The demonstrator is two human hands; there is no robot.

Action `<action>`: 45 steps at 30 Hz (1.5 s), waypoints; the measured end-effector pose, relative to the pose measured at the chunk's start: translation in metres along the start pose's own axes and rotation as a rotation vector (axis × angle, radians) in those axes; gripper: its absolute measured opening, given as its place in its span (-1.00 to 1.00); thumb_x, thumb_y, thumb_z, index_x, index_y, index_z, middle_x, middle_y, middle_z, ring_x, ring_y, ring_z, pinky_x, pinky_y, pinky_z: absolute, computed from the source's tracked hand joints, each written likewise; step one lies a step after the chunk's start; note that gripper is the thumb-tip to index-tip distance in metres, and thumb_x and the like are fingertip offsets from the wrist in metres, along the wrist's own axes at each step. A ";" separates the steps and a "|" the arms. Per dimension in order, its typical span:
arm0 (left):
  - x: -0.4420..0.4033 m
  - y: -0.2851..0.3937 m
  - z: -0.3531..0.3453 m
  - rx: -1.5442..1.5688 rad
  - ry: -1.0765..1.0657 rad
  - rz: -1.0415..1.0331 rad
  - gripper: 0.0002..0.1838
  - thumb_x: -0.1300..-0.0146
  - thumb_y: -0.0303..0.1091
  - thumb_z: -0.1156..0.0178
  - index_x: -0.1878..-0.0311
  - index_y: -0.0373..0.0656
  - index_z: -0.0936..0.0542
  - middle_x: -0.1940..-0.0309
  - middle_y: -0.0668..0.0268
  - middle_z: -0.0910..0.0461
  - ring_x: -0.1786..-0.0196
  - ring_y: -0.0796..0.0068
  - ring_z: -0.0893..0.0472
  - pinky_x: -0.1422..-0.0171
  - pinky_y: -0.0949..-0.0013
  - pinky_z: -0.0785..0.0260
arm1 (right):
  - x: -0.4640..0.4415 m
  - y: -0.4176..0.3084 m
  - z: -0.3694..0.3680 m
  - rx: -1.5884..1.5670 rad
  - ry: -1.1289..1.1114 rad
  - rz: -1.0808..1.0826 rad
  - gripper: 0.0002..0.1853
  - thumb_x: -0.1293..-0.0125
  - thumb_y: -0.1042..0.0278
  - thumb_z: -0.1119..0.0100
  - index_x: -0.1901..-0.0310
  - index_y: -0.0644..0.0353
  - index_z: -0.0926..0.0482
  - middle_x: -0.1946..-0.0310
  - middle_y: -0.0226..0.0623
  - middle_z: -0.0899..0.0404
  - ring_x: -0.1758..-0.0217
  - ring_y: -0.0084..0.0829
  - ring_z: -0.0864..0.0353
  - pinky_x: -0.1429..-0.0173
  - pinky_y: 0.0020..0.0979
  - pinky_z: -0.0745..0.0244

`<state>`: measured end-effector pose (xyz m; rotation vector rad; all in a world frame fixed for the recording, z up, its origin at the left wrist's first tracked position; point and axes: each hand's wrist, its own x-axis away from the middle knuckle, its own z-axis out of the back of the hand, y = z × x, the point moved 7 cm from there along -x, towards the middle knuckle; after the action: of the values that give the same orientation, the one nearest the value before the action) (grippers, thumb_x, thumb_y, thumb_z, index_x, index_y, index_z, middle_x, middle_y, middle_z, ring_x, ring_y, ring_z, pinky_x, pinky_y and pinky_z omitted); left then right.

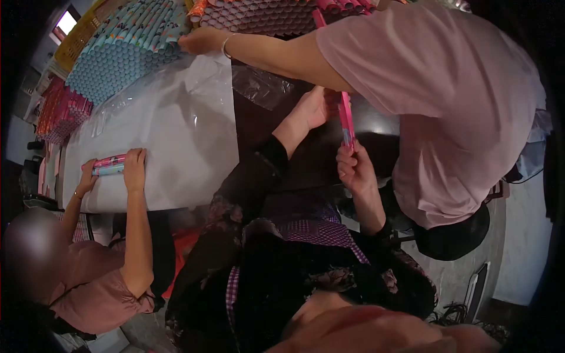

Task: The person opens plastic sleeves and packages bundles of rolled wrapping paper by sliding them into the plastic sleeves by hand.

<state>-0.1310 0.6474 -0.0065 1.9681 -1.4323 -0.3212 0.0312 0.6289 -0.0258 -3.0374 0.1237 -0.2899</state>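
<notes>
Between my two hands a long, slim pink printed tube [346,120] stands nearly lengthwise in front of me, with a pale patch near its lower end. My right hand [356,166] is closed around that lower end, thumb and fingers pressed on it. Farther up, my left hand [316,107] has its fingers curled in against the tube's side; a co-worker's outstretched arm partly hides the area just above. Whether it is one tube or two side by side, I cannot make out. Below my hands lies the dark tabletop [265,159].
On the right a co-worker [435,76] leans across, one hand at a stack of light-blue tubes [118,62]. Another person at left holds pink and blue tubes [110,165] over a white sheet [170,129]. Purple-ended tubes [259,17] and a yellow basket [76,44] stand behind.
</notes>
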 end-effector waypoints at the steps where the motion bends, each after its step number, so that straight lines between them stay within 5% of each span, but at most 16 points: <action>1: -0.001 0.000 -0.011 0.096 -0.035 -0.041 -0.48 -0.44 0.10 0.05 -0.04 -0.24 -0.46 0.12 0.13 -0.56 0.08 0.22 -0.59 0.00 0.06 -0.49 | 0.010 0.007 0.005 0.003 0.007 -0.007 -0.77 -0.43 0.21 -0.06 0.21 0.23 -0.46 0.48 -0.48 -0.34 0.57 -0.69 -0.25 0.62 -0.60 -0.04; 2: 0.002 -0.005 -0.009 0.186 0.081 -0.028 -0.54 -0.45 0.08 0.05 0.20 -0.20 -0.45 0.29 0.08 -0.59 0.25 0.14 -0.62 0.11 0.00 -0.52 | 0.020 0.015 0.011 -0.015 0.023 -0.020 -0.78 -0.42 0.23 -0.08 0.18 0.23 -0.45 0.48 -0.48 -0.33 0.56 -0.69 -0.25 0.62 -0.60 -0.04; 7: 0.012 -0.013 0.031 0.219 0.247 -0.149 -0.48 -0.36 0.23 -0.01 0.22 -0.13 -0.44 0.51 0.30 -0.44 0.47 0.35 -0.47 0.24 0.15 -0.47 | 0.074 0.050 0.011 0.024 0.272 -0.129 -0.78 -0.43 0.15 -0.11 0.18 0.11 -0.42 0.48 -0.51 -0.32 0.56 -0.71 -0.21 0.57 -0.62 -0.10; 10: 0.029 -0.002 0.045 0.336 0.146 -0.211 -0.47 -0.21 0.29 -0.17 0.25 -0.05 -0.42 0.51 0.38 -0.37 0.53 0.47 -0.34 0.40 0.34 -0.26 | 0.092 0.058 0.032 0.028 0.218 -0.270 -0.79 -0.45 0.16 -0.08 0.17 0.11 -0.40 0.48 -0.52 -0.31 0.56 -0.72 -0.17 0.58 -0.63 -0.09; 15: 0.079 -0.001 0.045 0.280 0.262 -0.246 -0.46 -0.21 0.31 -0.15 0.28 -0.02 -0.35 0.54 0.38 -0.35 0.55 0.45 -0.36 0.43 0.31 -0.28 | 0.105 0.049 0.038 0.576 0.240 -0.397 -0.70 -0.46 0.07 -0.03 0.08 0.17 -0.46 0.40 -0.36 -0.50 0.47 -0.61 -0.41 0.49 -0.52 -0.33; 18: 0.097 -0.009 0.042 0.249 0.337 -0.277 -0.46 -0.23 0.31 -0.13 0.29 -0.01 -0.31 0.57 0.38 -0.35 0.58 0.44 -0.38 0.47 0.30 -0.29 | 0.096 0.040 0.007 0.974 0.067 -0.310 -0.64 -0.46 0.11 -0.02 -0.01 0.28 -0.44 0.28 -0.19 -0.60 0.32 -0.46 -0.58 0.23 -0.35 -0.52; 22: 0.117 -0.021 0.027 0.190 0.460 -0.329 -0.51 -0.26 0.24 -0.16 0.26 -0.01 -0.33 0.58 0.38 -0.35 0.62 0.44 -0.41 0.53 0.31 -0.31 | 0.065 0.037 0.003 1.313 -0.032 -0.215 -0.62 -0.42 0.14 -0.07 -0.06 0.28 -0.39 0.33 -0.25 -0.57 0.35 -0.50 -0.57 0.28 -0.39 -0.51; 24: 0.120 -0.027 0.024 0.172 0.479 -0.359 -0.55 -0.29 0.18 -0.18 0.24 -0.01 -0.35 0.58 0.37 -0.37 0.62 0.45 -0.42 0.53 0.31 -0.35 | 0.053 0.031 -0.005 1.638 0.190 -0.271 -0.57 -0.35 0.32 -0.08 -0.18 0.29 -0.27 0.40 -0.29 -0.54 0.48 -0.54 -0.52 0.41 -0.48 -0.48; 27: 0.119 -0.024 0.026 0.153 0.460 -0.337 -0.54 -0.28 0.20 -0.17 0.24 -0.02 -0.34 0.57 0.36 -0.38 0.61 0.42 -0.43 0.51 0.27 -0.36 | 0.049 0.031 -0.007 1.734 0.154 -0.306 -0.58 -0.33 0.17 -0.18 -0.04 0.27 -0.33 0.45 -0.38 -0.49 0.48 -0.56 -0.51 0.46 -0.49 -0.43; 30: 0.112 -0.009 0.042 0.236 0.349 -0.343 -0.50 -0.26 0.25 -0.15 0.27 -0.02 -0.35 0.56 0.36 -0.35 0.54 0.38 -0.40 0.39 0.20 -0.34 | 0.054 0.028 0.004 1.554 0.090 -0.338 -0.64 -0.33 0.20 -0.17 0.01 0.24 -0.34 0.46 -0.39 -0.48 0.52 -0.56 -0.50 0.52 -0.49 -0.40; 37: 0.098 0.036 0.078 0.378 0.032 -0.529 -0.58 -0.25 0.19 -0.20 0.35 0.05 -0.41 0.63 0.44 -0.33 0.62 0.46 -0.31 0.47 0.30 -0.22 | 0.070 0.031 0.030 0.911 -0.151 -0.593 -0.68 -0.34 0.20 -0.17 0.00 0.16 -0.37 0.41 -0.38 -0.48 0.52 -0.55 -0.49 0.49 -0.50 -0.40; 40: 0.098 0.035 0.081 0.323 0.227 -0.542 -0.70 -0.34 -0.01 -0.17 0.32 0.01 -0.40 0.62 0.41 -0.34 0.64 0.45 -0.34 0.51 0.26 -0.27 | 0.064 0.032 0.024 0.976 -0.077 -0.574 -0.69 -0.31 0.21 -0.22 0.06 0.18 -0.39 0.39 -0.37 -0.47 0.48 -0.56 -0.50 0.42 -0.48 -0.44; 42: 0.102 0.033 0.082 0.258 0.469 -0.542 -0.78 -0.35 -0.15 -0.16 0.28 -0.03 -0.38 0.61 0.38 -0.37 0.64 0.42 -0.39 0.54 0.23 -0.31 | 0.044 0.012 0.019 1.556 0.081 -0.311 -0.67 -0.28 0.22 -0.28 0.10 0.23 -0.40 0.40 -0.35 -0.47 0.44 -0.57 -0.50 0.37 -0.44 -0.46; 43: 0.104 0.031 0.083 0.206 0.592 -0.542 -0.80 -0.34 -0.20 -0.15 0.25 -0.05 -0.37 0.60 0.37 -0.38 0.64 0.41 -0.42 0.56 0.21 -0.34 | 0.038 0.013 0.020 1.556 0.076 -0.314 -0.67 -0.28 0.22 -0.28 0.10 0.23 -0.40 0.40 -0.35 -0.47 0.44 -0.57 -0.50 0.37 -0.44 -0.46; 45: 0.103 0.033 0.085 0.231 0.560 -0.559 -0.74 -0.30 -0.18 -0.22 0.22 -0.06 -0.36 0.59 0.35 -0.40 0.64 0.39 -0.44 0.56 0.20 -0.35 | 0.026 0.008 0.014 1.990 0.080 -0.200 -0.62 -0.26 0.21 -0.30 0.06 0.26 -0.39 0.41 -0.33 -0.47 0.41 -0.58 -0.48 0.35 -0.45 -0.45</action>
<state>-0.1650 0.5160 -0.0295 2.3745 -0.5736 0.1637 0.0592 0.6203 -0.0357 -1.0537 -0.2944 -0.2575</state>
